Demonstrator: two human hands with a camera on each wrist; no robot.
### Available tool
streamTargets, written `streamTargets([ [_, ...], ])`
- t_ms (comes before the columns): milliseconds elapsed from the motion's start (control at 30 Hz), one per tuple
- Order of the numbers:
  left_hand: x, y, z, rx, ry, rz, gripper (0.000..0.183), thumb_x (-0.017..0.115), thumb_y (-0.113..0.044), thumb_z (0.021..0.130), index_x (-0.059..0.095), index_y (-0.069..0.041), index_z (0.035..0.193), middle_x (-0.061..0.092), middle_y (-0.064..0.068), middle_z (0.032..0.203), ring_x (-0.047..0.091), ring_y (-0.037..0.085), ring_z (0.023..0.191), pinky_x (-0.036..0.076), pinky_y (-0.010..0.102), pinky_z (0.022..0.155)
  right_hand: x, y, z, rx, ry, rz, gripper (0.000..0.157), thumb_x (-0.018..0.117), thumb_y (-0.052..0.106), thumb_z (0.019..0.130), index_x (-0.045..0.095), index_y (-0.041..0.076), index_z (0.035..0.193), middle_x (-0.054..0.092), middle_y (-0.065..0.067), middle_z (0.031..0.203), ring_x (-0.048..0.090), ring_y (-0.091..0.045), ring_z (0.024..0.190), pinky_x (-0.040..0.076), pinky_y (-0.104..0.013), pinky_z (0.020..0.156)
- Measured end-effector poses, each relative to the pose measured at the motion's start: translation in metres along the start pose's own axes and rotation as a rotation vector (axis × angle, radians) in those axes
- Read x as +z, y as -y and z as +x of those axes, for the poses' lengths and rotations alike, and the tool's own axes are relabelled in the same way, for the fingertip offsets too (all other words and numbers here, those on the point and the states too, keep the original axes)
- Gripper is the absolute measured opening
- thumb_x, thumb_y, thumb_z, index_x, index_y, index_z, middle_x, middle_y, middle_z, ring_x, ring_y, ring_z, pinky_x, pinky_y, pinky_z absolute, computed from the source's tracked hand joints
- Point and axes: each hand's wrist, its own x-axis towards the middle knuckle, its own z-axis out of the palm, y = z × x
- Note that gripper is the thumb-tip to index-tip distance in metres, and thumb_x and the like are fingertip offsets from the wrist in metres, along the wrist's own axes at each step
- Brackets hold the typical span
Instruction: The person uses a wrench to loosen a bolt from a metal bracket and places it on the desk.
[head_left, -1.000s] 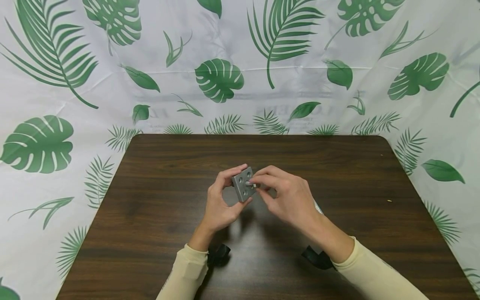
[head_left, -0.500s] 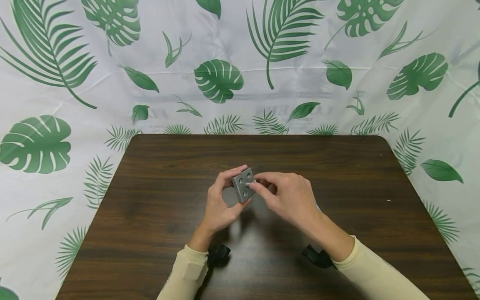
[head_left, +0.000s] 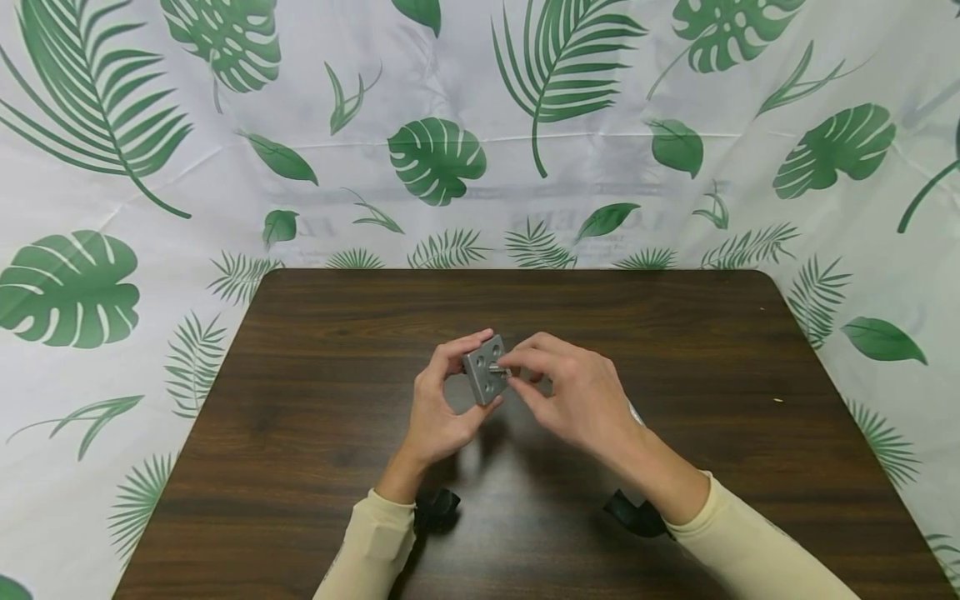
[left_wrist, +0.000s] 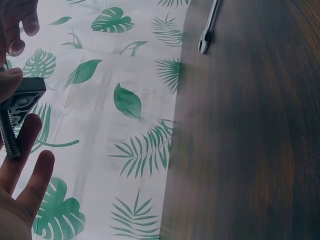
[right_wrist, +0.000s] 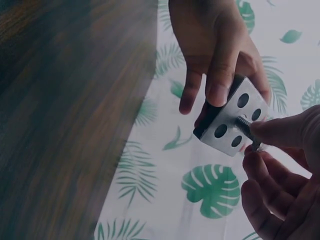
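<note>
Above the middle of the table, my left hand (head_left: 442, 408) grips a grey metal plate (head_left: 483, 371) by its edges, thumb below and fingers above. Several round holes show in its tilted face, plainest on the plate (right_wrist: 225, 131) in the right wrist view. A threaded bolt (right_wrist: 243, 122) stands out from the centre of that face. My right hand (head_left: 577, 392) pinches the bolt's outer end between thumb and fingertips. In the left wrist view, the bolt's thread (left_wrist: 9, 135) shows beside the dark plate (left_wrist: 30, 92), partly cut off by the frame edge.
A dark wood-grain table (head_left: 337, 333) lies beneath both hands. A metal tool with a forked end, like a wrench (left_wrist: 204, 42), rests on it in the left wrist view. A small yellowish scrap (head_left: 777, 400) lies at the right. A leaf-print sheet (head_left: 600, 183) hangs behind.
My right fingers rolled around the bolt's end, curling half a second ago and now stretched forward again. The left hand and plate have stayed nearly still.
</note>
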Motion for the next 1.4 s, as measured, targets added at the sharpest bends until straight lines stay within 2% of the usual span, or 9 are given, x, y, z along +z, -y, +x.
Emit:
streamTargets([
  [167, -0.0001, -0.0004, -0.0008, -0.001, 0.004, -0.004, 0.066, 0.078, 0.016, 0.066, 0.047, 0.013, 0.124, 0.056, 0.027, 0.131, 0.064, 0.032, 0.105, 0.052, 0.039, 0.079, 0.0012, -0.0011, -0.0002, -0.037, -0.005, 0.019, 0.022, 0.080, 0.006, 0.079, 0.076, 0.019, 0.097, 0.064, 0.010, 0.099, 0.061, -0.001, 0.072, 0.050, -0.024, 0.057],
  [300, -0.0002, -0.0004, -0.0012, 0.005, 0.003, -0.008, 0.065, 0.078, 0.014, 0.067, 0.047, 0.014, 0.124, 0.056, 0.028, 0.130, 0.063, 0.030, 0.107, 0.051, 0.037, 0.080, 0.0016, -0.0011, -0.0006, -0.025, -0.014, 0.018, 0.027, 0.082, 0.015, 0.080, 0.076, 0.020, 0.106, 0.065, 0.011, 0.100, 0.058, -0.002, 0.067, 0.047, -0.025, 0.053],
  [433, -0.0003, -0.0002, -0.0013, 0.012, 0.000, -0.004, 0.064, 0.078, 0.014, 0.067, 0.047, 0.014, 0.123, 0.056, 0.028, 0.130, 0.064, 0.032, 0.106, 0.051, 0.037, 0.079, 0.0010, 0.0003, -0.0005, 0.025, -0.017, 0.009, 0.033, 0.081, 0.030, 0.082, 0.074, 0.019, 0.113, 0.065, 0.012, 0.094, 0.059, -0.002, 0.069, 0.045, -0.026, 0.052],
  [600, -0.0004, -0.0010, -0.0004, 0.007, 0.000, 0.005, 0.066, 0.078, 0.015, 0.065, 0.047, 0.014, 0.123, 0.057, 0.028, 0.129, 0.064, 0.032, 0.103, 0.052, 0.040, 0.078, -0.0010, 0.0019, 0.0013, 0.141, 0.005, -0.028, 0.029, 0.074, 0.039, 0.087, 0.076, 0.018, 0.107, 0.062, 0.015, 0.075, 0.052, 0.002, 0.058, 0.041, -0.025, 0.047],
  [700, -0.0005, -0.0017, 0.0005, 0.004, 0.004, 0.010, 0.065, 0.078, 0.015, 0.066, 0.047, 0.014, 0.123, 0.057, 0.028, 0.129, 0.064, 0.032, 0.104, 0.052, 0.040, 0.078, -0.0018, 0.0021, 0.0028, 0.169, 0.021, -0.042, 0.026, 0.072, 0.039, 0.088, 0.077, 0.019, 0.103, 0.062, 0.015, 0.072, 0.051, 0.003, 0.056, 0.041, -0.025, 0.046],
  [900, -0.0010, -0.0019, 0.0013, 0.002, 0.006, 0.011, 0.065, 0.078, 0.016, 0.066, 0.047, 0.014, 0.123, 0.057, 0.028, 0.129, 0.064, 0.033, 0.106, 0.052, 0.040, 0.079, -0.0023, 0.0008, 0.0031, 0.084, 0.018, -0.053, 0.022, 0.078, 0.027, 0.085, 0.077, 0.018, 0.104, 0.064, 0.012, 0.081, 0.053, 0.000, 0.062, 0.042, -0.024, 0.049],
  [1133, -0.0013, -0.0021, 0.0003, -0.013, 0.010, 0.014, 0.066, 0.078, 0.015, 0.066, 0.047, 0.013, 0.124, 0.056, 0.027, 0.130, 0.064, 0.032, 0.104, 0.053, 0.042, 0.077, -0.0020, 0.0012, 0.0023, -0.013, 0.005, 0.009, 0.024, 0.080, 0.007, 0.079, 0.076, 0.018, 0.100, 0.064, 0.008, 0.098, 0.063, -0.002, 0.073, 0.050, -0.024, 0.056],
  [1267, -0.0014, -0.0019, 0.0001, -0.010, 0.009, 0.012, 0.066, 0.078, 0.016, 0.066, 0.047, 0.013, 0.124, 0.056, 0.027, 0.130, 0.064, 0.031, 0.104, 0.053, 0.038, 0.079, -0.0017, 0.0012, 0.0019, -0.024, 0.003, 0.018, 0.026, 0.080, 0.006, 0.078, 0.076, 0.018, 0.102, 0.064, 0.008, 0.100, 0.064, -0.003, 0.073, 0.051, -0.025, 0.057],
  [1400, -0.0017, -0.0021, 0.0002, -0.002, 0.007, 0.009, 0.065, 0.078, 0.015, 0.066, 0.047, 0.013, 0.123, 0.057, 0.027, 0.130, 0.064, 0.030, 0.105, 0.052, 0.036, 0.080, -0.0018, 0.0011, 0.0011, -0.011, -0.004, 0.018, 0.032, 0.082, 0.014, 0.079, 0.074, 0.019, 0.110, 0.064, 0.009, 0.102, 0.061, -0.004, 0.074, 0.048, -0.025, 0.054],
])
